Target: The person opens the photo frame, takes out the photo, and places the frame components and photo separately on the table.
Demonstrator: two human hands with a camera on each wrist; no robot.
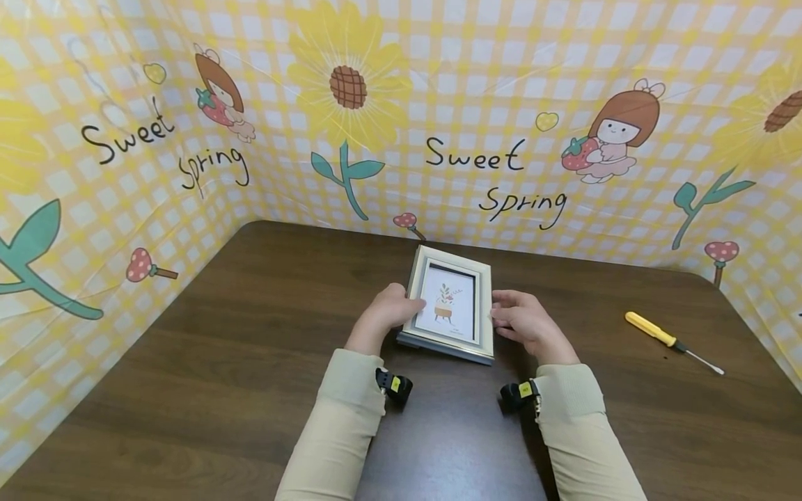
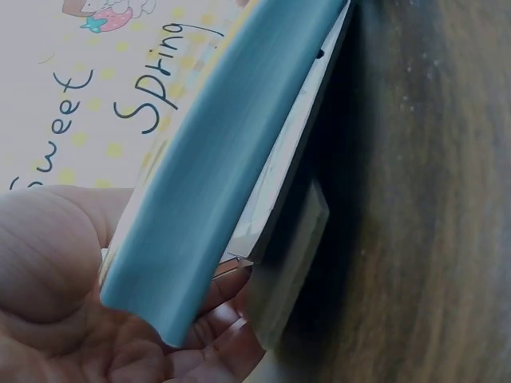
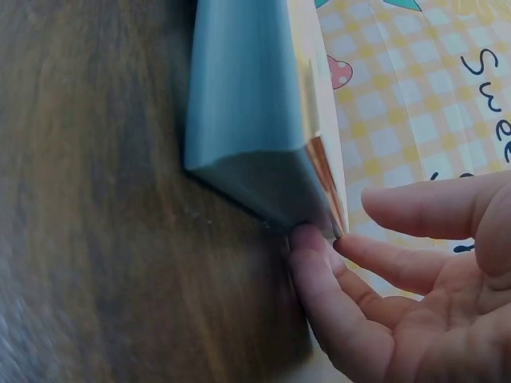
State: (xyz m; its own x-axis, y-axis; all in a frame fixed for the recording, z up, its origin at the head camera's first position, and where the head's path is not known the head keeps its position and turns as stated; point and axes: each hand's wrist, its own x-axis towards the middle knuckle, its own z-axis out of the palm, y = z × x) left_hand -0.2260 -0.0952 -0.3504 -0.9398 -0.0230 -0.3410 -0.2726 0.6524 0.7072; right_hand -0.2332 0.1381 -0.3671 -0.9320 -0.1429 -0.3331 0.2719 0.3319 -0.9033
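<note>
A cream picture frame [image 1: 485,292] with a small print [image 1: 460,313] of a potted plant behind its window lies tilted in the head view, its left side raised. My left hand [image 1: 383,319] grips its left side, thumb on the front and fingers underneath. In the left wrist view the frame's edge [image 2: 200,159] looks bluish, and a flat stand leg [image 2: 299,275] sticks out from the backing. By the right side is my right hand [image 1: 532,325]. In the right wrist view its fingertips touch the frame's side [image 3: 255,187], while the thumb [image 3: 391,207] stays apart.
A screwdriver [image 1: 654,329] with a yellow handle lies on the dark wooden table [image 1: 250,362] to the right. A yellow checked cloth [image 1: 432,90] with flowers and lettering hangs behind and along the sides.
</note>
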